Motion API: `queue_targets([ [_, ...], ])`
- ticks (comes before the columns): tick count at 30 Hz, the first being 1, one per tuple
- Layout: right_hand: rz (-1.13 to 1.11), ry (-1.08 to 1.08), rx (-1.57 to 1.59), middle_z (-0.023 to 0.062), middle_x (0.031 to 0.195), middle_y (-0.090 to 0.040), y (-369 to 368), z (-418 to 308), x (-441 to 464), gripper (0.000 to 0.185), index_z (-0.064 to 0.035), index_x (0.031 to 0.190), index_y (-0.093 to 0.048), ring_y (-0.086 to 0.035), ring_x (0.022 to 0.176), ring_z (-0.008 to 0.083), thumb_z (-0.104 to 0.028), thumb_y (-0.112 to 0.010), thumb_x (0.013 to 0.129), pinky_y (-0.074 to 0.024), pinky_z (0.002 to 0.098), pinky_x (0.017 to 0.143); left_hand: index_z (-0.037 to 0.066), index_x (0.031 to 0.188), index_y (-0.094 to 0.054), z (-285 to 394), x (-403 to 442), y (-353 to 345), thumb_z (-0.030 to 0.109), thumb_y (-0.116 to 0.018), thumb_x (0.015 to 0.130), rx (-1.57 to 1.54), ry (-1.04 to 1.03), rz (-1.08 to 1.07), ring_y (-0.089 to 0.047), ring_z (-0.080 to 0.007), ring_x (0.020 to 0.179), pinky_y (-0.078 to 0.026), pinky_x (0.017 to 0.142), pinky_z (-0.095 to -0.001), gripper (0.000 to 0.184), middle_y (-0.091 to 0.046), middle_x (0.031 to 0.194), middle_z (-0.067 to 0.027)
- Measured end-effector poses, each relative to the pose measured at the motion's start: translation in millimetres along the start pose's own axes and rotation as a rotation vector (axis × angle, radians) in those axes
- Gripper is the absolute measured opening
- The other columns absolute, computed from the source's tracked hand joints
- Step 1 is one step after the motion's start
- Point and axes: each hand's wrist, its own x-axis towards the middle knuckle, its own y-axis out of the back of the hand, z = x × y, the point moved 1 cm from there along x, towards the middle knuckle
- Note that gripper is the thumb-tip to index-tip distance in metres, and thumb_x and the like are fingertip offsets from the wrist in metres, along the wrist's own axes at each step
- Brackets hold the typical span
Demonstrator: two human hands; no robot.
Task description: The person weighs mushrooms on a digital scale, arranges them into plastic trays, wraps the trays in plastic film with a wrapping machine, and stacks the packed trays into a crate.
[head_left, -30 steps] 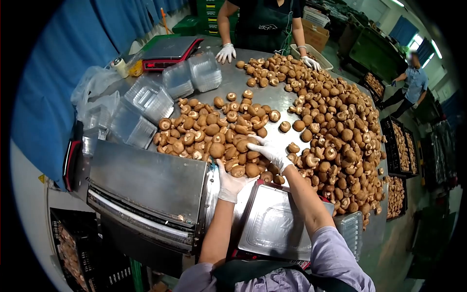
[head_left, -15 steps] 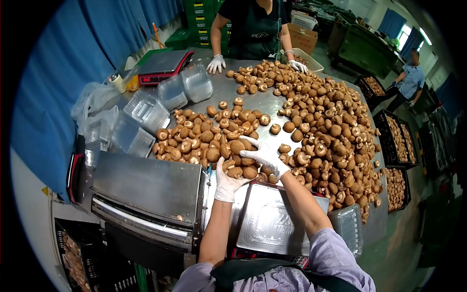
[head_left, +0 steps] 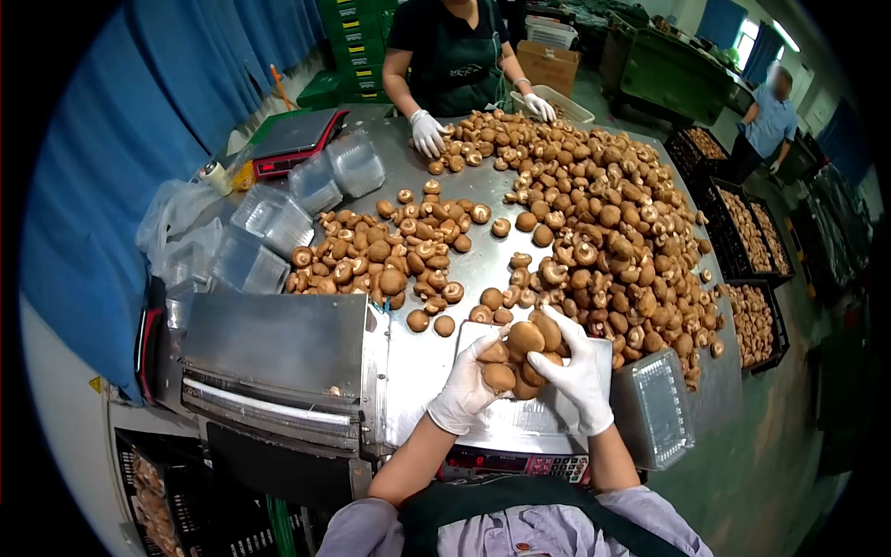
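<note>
Several brown shiitake mushrooms are bunched between my two gloved hands, right above the scale. My left hand cups the bunch from the left, its fingers partly hidden by the caps. On the other side my right hand closes around it, thumb lying across the caps. Under my hands is a clear plastic tray on the scale, whose red keypad edge faces me. Whether any mushrooms touch the tray I cannot tell. Just beyond, a few loose mushrooms lie on the steel table.
A large mushroom heap covers the table's right side; a smaller pile lies left. Stacked clear trays stand at my right, more trays at the left. A metal wrapping machine flanks me. Opposite, a co-worker's gloved hand touches mushrooms.
Both my hands have drawn back from the left pile to above the scale, carrying mushrooms. The pile's near side has shrunk. The co-worker's hand has moved onto mushrooms at the far edge.
</note>
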Motion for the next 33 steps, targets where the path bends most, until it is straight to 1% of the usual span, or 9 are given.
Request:
queue_targets([
  [2,0.101,-0.064,-0.006,0.0160,0.117,-0.059,-7.2,12.6,-28.2,0.062,-0.0036,0.125,-0.055,-0.056,0.109,0.0270,-0.017,-0.076,0.069,-0.0451,0.0350,0.093,0.002,0.127,-0.046,-4.3,-1.5,0.3,0.023,-0.048,0.094,0.089,0.039,0.045,-0.055,-0.0298,0.114,-0.051,0.093,-0.0430,0.039,-0.054,0.123,-0.0174],
  [8,0.276,-0.016,-0.179,0.0168,0.117,-0.056,-21.3,20.1,-77.2,0.062,-0.0080,0.121,-0.057,-0.055,0.104,0.0313,-0.021,-0.079,0.065,-0.0468,0.0372,0.090,-0.001,0.120,-0.052,-9.3,-6.2,9.0,0.021,-0.067,0.085,1.099,-0.170,0.239,-0.062,-0.0185,0.099,-0.053,0.083,-0.0290,0.044,-0.058,0.113,-0.0135],
  [10,0.253,-0.035,-0.235,0.0176,0.120,-0.055,-20.9,26.3,-87.7,0.059,-0.0084,0.118,-0.059,-0.054,0.106,0.0329,-0.025,-0.078,0.064,-0.0464,0.0380,0.091,-0.001,0.120,-0.054,-13.3,-9.5,13.0,0.023,-0.071,0.080,1.298,-0.240,0.238,-0.061,-0.0251,0.102,-0.051,0.086,-0.0328,0.050,-0.059,0.116,-0.0165],
  [12,0.247,-0.037,-0.277,0.0193,0.122,-0.054,-13.4,29.4,-95.3,0.057,-0.0085,0.116,-0.061,-0.053,0.109,0.0345,-0.026,-0.077,0.065,-0.0451,0.0397,0.093,0.000,0.121,-0.054,-15.9,-16.3,10.0,0.020,-0.073,0.076,1.916,-0.641,0.296,-0.056,-0.0279,0.110,-0.044,0.095,-0.0357,0.053,-0.058,0.117,-0.0161],
  [13,0.245,0.010,-0.334,0.0204,0.123,-0.053,-10.5,33.7,-98.1,0.056,-0.0086,0.116,-0.061,-0.052,0.111,0.0354,-0.025,-0.077,0.065,-0.0445,0.0404,0.094,0.002,0.120,-0.054,-15.0,-18.4,9.9,0.021,-0.078,0.069,1.970,-0.706,0.260,-0.054,-0.0329,0.113,-0.041,0.098,-0.0394,0.059,-0.058,0.117,-0.0176],
  [21,0.163,0.044,-0.378,0.0242,0.133,-0.043,2.3,41.3,-105.9,0.071,-0.0078,0.128,-0.052,-0.043,0.121,0.0415,-0.030,-0.078,0.065,-0.0379,0.0466,0.100,0.002,0.118,-0.055,-21.5,-38.5,26.9,0.018,-0.079,0.067,2.033,-0.968,0.226,-0.049,-0.0342,0.119,-0.039,0.101,-0.0388,0.058,-0.054,0.123,-0.0190],
  [27,0.187,-0.014,-0.239,0.0246,0.133,-0.045,23.9,51.8,-105.9,0.069,-0.0032,0.129,-0.049,-0.043,0.123,0.0376,-0.025,-0.076,0.069,-0.0363,0.0429,0.102,0.004,0.125,-0.053,-8.1,-48.9,26.8,0.021,-0.071,0.077,1.914,-0.934,0.284,-0.044,-0.0329,0.125,-0.037,0.103,-0.0386,0.054,-0.042,0.138,-0.0201],
  [30,0.201,-0.086,-0.243,0.0234,0.134,-0.045,34.7,61.9,-106.7,0.068,-0.0048,0.131,-0.049,-0.043,0.124,0.0350,-0.025,-0.076,0.071,-0.0359,0.0413,0.104,0.002,0.124,-0.054,3.1,-48.8,27.3,0.021,-0.064,0.086,1.504,-0.914,0.301,-0.043,-0.0278,0.127,-0.036,0.104,-0.0369,0.043,-0.042,0.139,-0.0167],
  [33,0.236,-0.082,-0.210,0.0200,0.133,-0.046,42.7,62.3,-106.6,0.062,-0.0058,0.130,-0.049,-0.044,0.123,0.0324,-0.018,-0.074,0.075,-0.0403,0.0383,0.101,0.001,0.121,-0.057,25.4,-52.9,34.4,0.018,-0.059,0.090,1.616,-1.008,0.355,-0.043,-0.0264,0.126,-0.037,0.103,-0.0360,0.035,-0.045,0.137,-0.0152],
])
